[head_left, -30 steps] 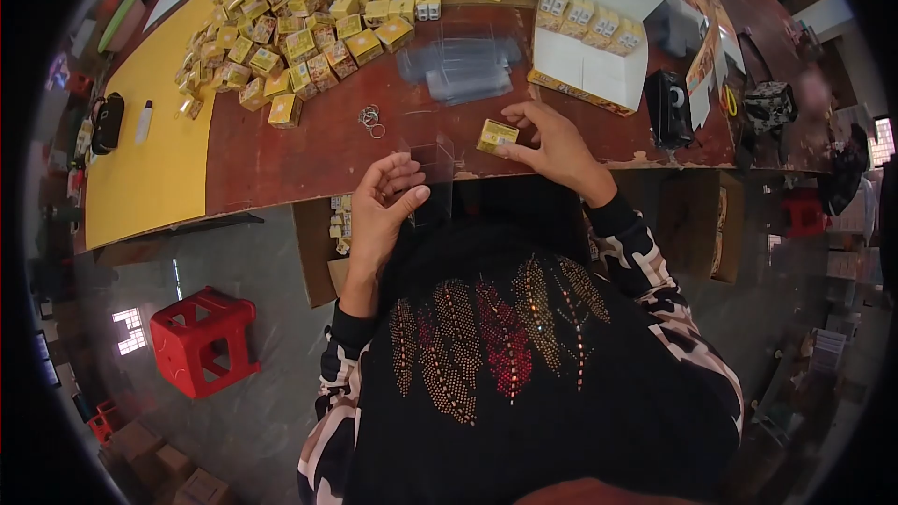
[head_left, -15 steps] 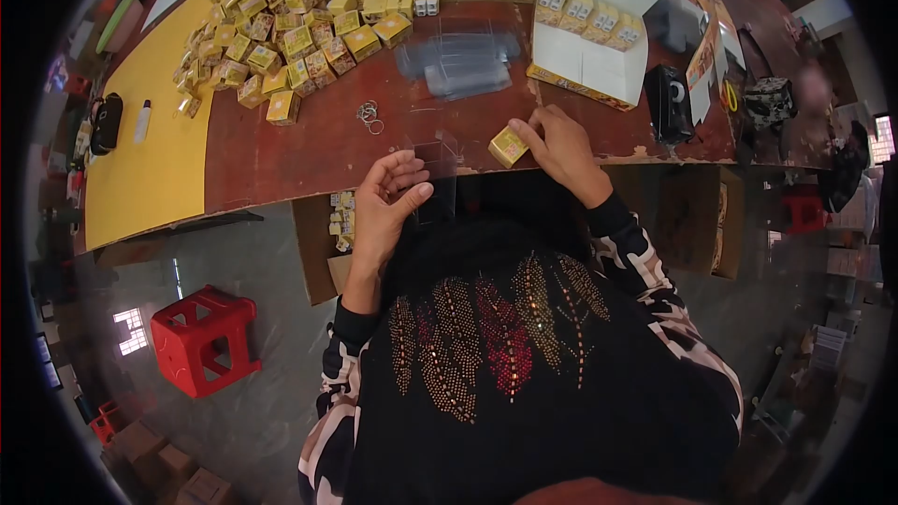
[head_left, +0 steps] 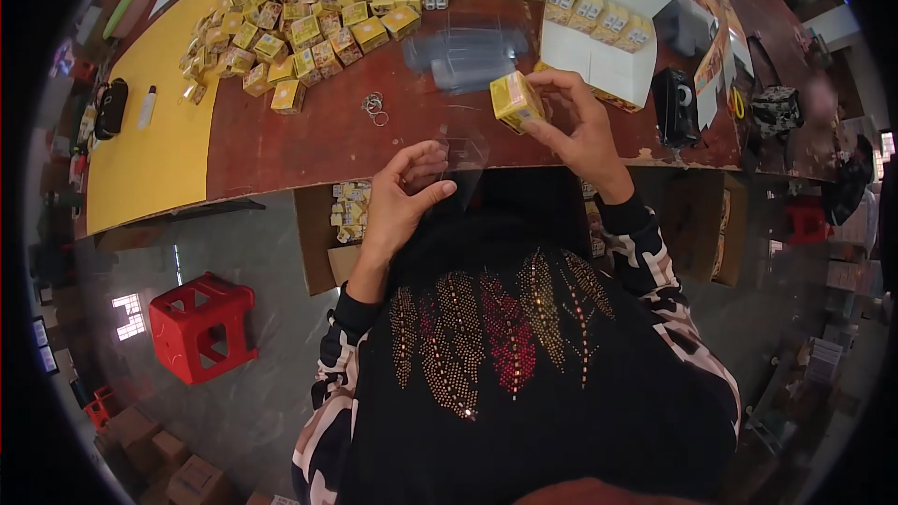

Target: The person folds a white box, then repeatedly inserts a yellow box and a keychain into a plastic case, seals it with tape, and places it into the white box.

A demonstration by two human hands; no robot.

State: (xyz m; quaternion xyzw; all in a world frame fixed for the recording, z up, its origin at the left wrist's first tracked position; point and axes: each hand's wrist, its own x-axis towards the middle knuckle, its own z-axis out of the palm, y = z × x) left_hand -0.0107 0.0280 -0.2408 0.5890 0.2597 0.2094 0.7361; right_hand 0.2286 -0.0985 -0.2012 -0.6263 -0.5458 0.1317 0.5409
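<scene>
My right hand (head_left: 585,136) grips a small yellow printed box (head_left: 516,101) between thumb and fingers, raised above the table's front edge. My left hand (head_left: 409,194) is curled around a see-through plastic case (head_left: 468,151), whose edges show faintly beside the fingertips. The two hands are apart, with the case between them and lower than the box. Behind them lies a stack of flat clear plastic pieces (head_left: 465,56). A few metal rings (head_left: 375,109) rest on the table beyond my left hand.
Many similar yellow boxes (head_left: 304,33) are heaped at the back left. An open white display carton (head_left: 599,61) holds a row of them at the right, near a black pouch (head_left: 675,105). Open cardboard boxes (head_left: 313,248) stand below the table edge; a red stool (head_left: 201,327) is at left.
My right hand has lifted the yellow box off the table's front edge and turned it upward. My left hand has shifted slightly right with the clear case.
</scene>
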